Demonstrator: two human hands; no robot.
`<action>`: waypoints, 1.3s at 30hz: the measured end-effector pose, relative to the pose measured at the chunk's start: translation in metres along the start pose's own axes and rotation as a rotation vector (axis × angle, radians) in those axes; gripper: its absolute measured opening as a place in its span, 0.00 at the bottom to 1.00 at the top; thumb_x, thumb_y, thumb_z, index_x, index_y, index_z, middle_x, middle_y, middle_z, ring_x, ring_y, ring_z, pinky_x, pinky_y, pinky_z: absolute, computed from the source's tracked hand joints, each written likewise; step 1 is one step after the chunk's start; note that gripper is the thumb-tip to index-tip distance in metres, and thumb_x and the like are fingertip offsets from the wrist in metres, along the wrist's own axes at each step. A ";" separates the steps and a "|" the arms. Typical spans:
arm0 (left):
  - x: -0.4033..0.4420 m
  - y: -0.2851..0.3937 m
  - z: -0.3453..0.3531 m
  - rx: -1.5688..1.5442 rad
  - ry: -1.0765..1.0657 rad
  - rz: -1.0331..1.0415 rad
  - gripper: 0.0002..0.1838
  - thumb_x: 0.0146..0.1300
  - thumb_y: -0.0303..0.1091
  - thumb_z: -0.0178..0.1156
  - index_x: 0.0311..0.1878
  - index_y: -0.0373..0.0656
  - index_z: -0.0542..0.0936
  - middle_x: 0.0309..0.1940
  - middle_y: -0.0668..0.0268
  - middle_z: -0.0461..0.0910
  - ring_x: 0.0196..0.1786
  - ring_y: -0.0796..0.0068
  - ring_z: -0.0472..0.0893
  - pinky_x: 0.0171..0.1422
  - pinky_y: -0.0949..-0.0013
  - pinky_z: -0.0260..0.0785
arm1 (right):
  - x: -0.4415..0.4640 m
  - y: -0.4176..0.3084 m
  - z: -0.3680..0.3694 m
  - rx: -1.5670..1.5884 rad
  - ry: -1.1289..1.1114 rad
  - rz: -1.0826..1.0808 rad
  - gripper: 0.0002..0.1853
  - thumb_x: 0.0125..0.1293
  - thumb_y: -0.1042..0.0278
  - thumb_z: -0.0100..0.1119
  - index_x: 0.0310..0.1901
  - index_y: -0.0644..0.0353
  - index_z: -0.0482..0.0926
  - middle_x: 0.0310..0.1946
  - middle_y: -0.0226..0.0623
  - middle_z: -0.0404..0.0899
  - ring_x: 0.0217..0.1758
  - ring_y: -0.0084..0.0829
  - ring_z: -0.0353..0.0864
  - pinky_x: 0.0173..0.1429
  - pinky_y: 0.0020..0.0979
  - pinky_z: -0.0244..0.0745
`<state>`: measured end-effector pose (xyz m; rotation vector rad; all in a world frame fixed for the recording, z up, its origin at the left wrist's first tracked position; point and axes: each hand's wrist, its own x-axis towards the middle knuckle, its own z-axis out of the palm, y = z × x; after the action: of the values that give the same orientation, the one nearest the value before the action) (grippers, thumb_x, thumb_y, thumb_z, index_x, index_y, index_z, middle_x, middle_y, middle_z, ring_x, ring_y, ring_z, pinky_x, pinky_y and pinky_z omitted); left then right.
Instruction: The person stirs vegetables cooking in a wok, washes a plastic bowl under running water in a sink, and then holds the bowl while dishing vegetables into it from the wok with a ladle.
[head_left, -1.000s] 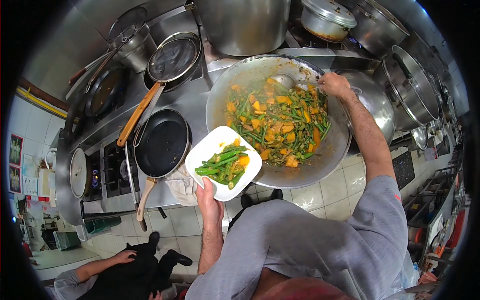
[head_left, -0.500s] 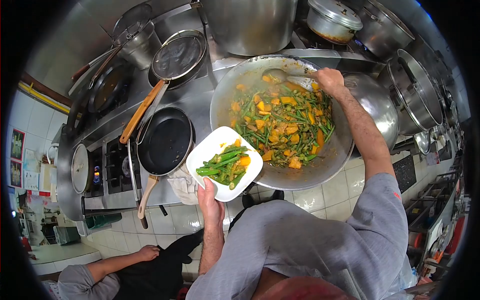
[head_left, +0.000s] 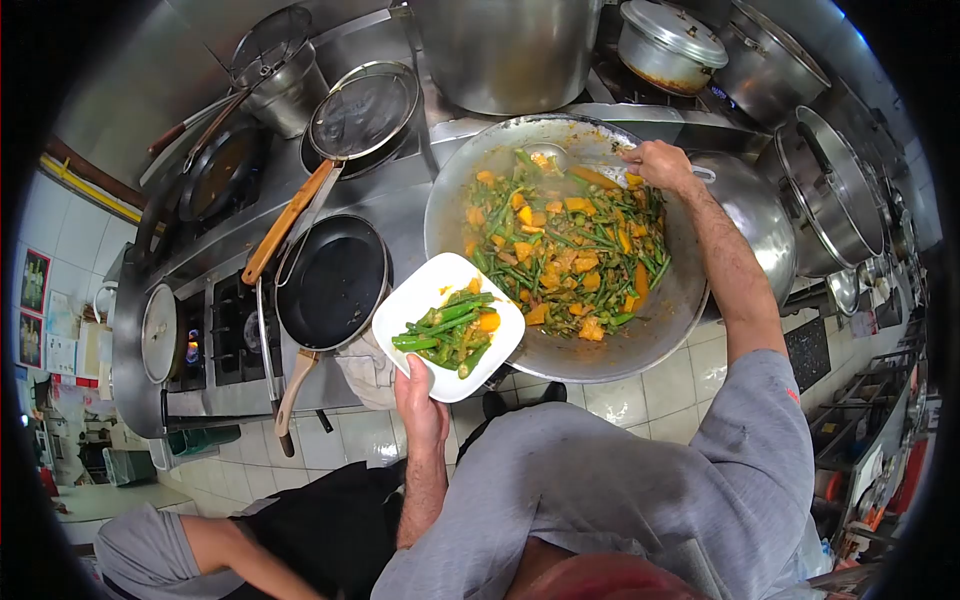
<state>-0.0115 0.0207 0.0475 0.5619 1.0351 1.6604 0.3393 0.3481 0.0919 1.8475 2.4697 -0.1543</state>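
Observation:
My left hand [head_left: 420, 400] grips the near edge of a square white bowl [head_left: 398, 372], thumb on its rim. Green beans, okra and an orange squash chunk [head_left: 489, 322] lie in the bowl. Beside it sits a large wok [head_left: 640, 362] full of cooked green beans and squash [head_left: 575, 260]. My right hand [head_left: 660, 164] is closed round the handle of a metal ladle [head_left: 594, 162] over the far side of the wok. The ladle's head holds some vegetables and is partly hidden among them.
A black frying pan [head_left: 335, 285] and a wooden-handled strainer [head_left: 365, 110] stand left of the wok. A tall stockpot [head_left: 505, 50] is behind it, a metal dome [head_left: 745, 215] to its right. At lower left is another person's arm [head_left: 240, 555]. A burner flame [head_left: 193, 350] shows at far left.
The ladle's head has dipped among the vegetables and picked some up, my right hand shifting slightly. The left hand and bowl have stayed put. The other person's arm has moved down and left.

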 end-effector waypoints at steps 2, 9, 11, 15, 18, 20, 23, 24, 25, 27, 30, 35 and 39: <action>0.002 0.000 0.001 0.027 0.003 0.011 0.28 0.72 0.45 0.44 0.65 0.33 0.59 0.60 0.55 0.68 0.61 0.65 0.72 0.64 0.62 0.65 | -0.006 0.000 0.000 0.037 0.013 0.020 0.17 0.58 0.58 0.63 0.50 0.45 0.81 0.44 0.38 0.82 0.48 0.39 0.81 0.51 0.39 0.75; 0.013 0.002 0.013 0.009 -0.038 -0.029 0.25 0.73 0.41 0.46 0.65 0.32 0.60 0.60 0.56 0.68 0.61 0.69 0.71 0.65 0.66 0.63 | -0.029 0.002 0.002 0.246 0.060 0.114 0.17 0.58 0.59 0.63 0.50 0.51 0.81 0.42 0.40 0.83 0.47 0.38 0.81 0.51 0.37 0.74; 0.017 0.001 0.021 0.011 -0.053 -0.034 0.25 0.73 0.40 0.45 0.65 0.32 0.60 0.60 0.56 0.68 0.61 0.69 0.71 0.65 0.66 0.63 | -0.043 0.001 -0.008 0.275 0.065 0.112 0.18 0.59 0.61 0.62 0.50 0.53 0.80 0.41 0.41 0.83 0.46 0.38 0.81 0.50 0.36 0.74; 0.029 -0.002 0.035 -0.011 -0.073 -0.086 0.25 0.73 0.40 0.44 0.66 0.34 0.59 0.61 0.56 0.68 0.61 0.69 0.70 0.65 0.64 0.64 | -0.083 -0.006 -0.045 0.385 0.047 0.037 0.18 0.58 0.62 0.62 0.50 0.55 0.80 0.41 0.43 0.83 0.45 0.36 0.82 0.51 0.35 0.73; 0.037 -0.006 0.050 -0.019 -0.124 -0.077 0.26 0.73 0.43 0.43 0.66 0.35 0.58 0.62 0.57 0.67 0.63 0.67 0.70 0.65 0.62 0.66 | -0.129 -0.025 -0.075 0.479 0.035 -0.057 0.16 0.59 0.68 0.60 0.49 0.58 0.80 0.37 0.43 0.83 0.40 0.33 0.82 0.47 0.33 0.73; 0.041 -0.010 0.058 -0.040 -0.146 -0.097 0.26 0.73 0.44 0.43 0.66 0.36 0.58 0.61 0.58 0.67 0.62 0.68 0.71 0.65 0.62 0.66 | -0.158 -0.039 -0.089 0.519 0.039 -0.107 0.15 0.59 0.70 0.60 0.48 0.59 0.80 0.35 0.43 0.83 0.38 0.31 0.81 0.45 0.32 0.73; 0.047 -0.018 0.064 -0.045 -0.164 -0.117 0.27 0.72 0.46 0.45 0.66 0.37 0.59 0.61 0.59 0.68 0.62 0.68 0.71 0.65 0.62 0.66 | -0.197 -0.065 -0.090 0.529 0.057 -0.064 0.13 0.58 0.69 0.61 0.46 0.60 0.81 0.35 0.42 0.83 0.38 0.35 0.82 0.44 0.32 0.73; 0.048 -0.020 0.066 -0.044 -0.175 -0.130 0.27 0.72 0.46 0.45 0.66 0.37 0.60 0.60 0.60 0.69 0.62 0.68 0.72 0.64 0.62 0.66 | -0.207 -0.069 -0.082 0.451 0.161 -0.110 0.13 0.58 0.68 0.62 0.45 0.59 0.81 0.32 0.39 0.82 0.35 0.36 0.81 0.42 0.33 0.73; 0.049 -0.021 0.067 -0.045 -0.178 -0.133 0.27 0.72 0.46 0.45 0.66 0.37 0.60 0.60 0.60 0.69 0.62 0.68 0.72 0.64 0.62 0.66 | -0.216 -0.075 -0.075 0.370 0.266 -0.153 0.12 0.58 0.67 0.62 0.44 0.57 0.81 0.30 0.36 0.81 0.32 0.37 0.80 0.39 0.34 0.72; 0.049 -0.025 0.071 -0.055 -0.192 -0.136 0.27 0.72 0.47 0.46 0.65 0.37 0.61 0.60 0.60 0.69 0.61 0.69 0.72 0.64 0.62 0.67 | -0.229 -0.085 -0.066 0.178 0.322 -0.202 0.12 0.57 0.69 0.62 0.43 0.55 0.81 0.28 0.34 0.78 0.29 0.36 0.78 0.36 0.34 0.71; 0.047 -0.030 0.073 -0.068 -0.211 -0.156 0.27 0.72 0.48 0.46 0.64 0.37 0.61 0.60 0.59 0.69 0.62 0.68 0.72 0.64 0.62 0.67 | -0.237 -0.085 -0.066 -0.093 0.471 -0.262 0.14 0.53 0.72 0.61 0.43 0.51 0.80 0.23 0.31 0.72 0.25 0.34 0.75 0.31 0.34 0.68; 0.045 -0.032 0.072 -0.098 -0.261 -0.160 0.28 0.72 0.48 0.45 0.65 0.37 0.60 0.61 0.59 0.68 0.62 0.67 0.71 0.64 0.62 0.67 | -0.257 -0.082 -0.070 -0.211 0.546 -0.252 0.19 0.48 0.77 0.59 0.45 0.50 0.79 0.21 0.29 0.68 0.22 0.32 0.73 0.27 0.32 0.67; 0.040 -0.031 0.070 -0.094 -0.280 -0.171 0.28 0.72 0.47 0.44 0.66 0.37 0.59 0.62 0.59 0.67 0.63 0.68 0.70 0.65 0.62 0.65 | -0.252 -0.083 -0.061 -0.208 0.547 -0.228 0.20 0.48 0.78 0.56 0.44 0.48 0.78 0.20 0.30 0.68 0.21 0.34 0.74 0.27 0.34 0.70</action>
<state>0.0460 0.0850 0.0526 0.6067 0.7748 1.4250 0.3327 0.0911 0.1823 1.6865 2.8895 0.6618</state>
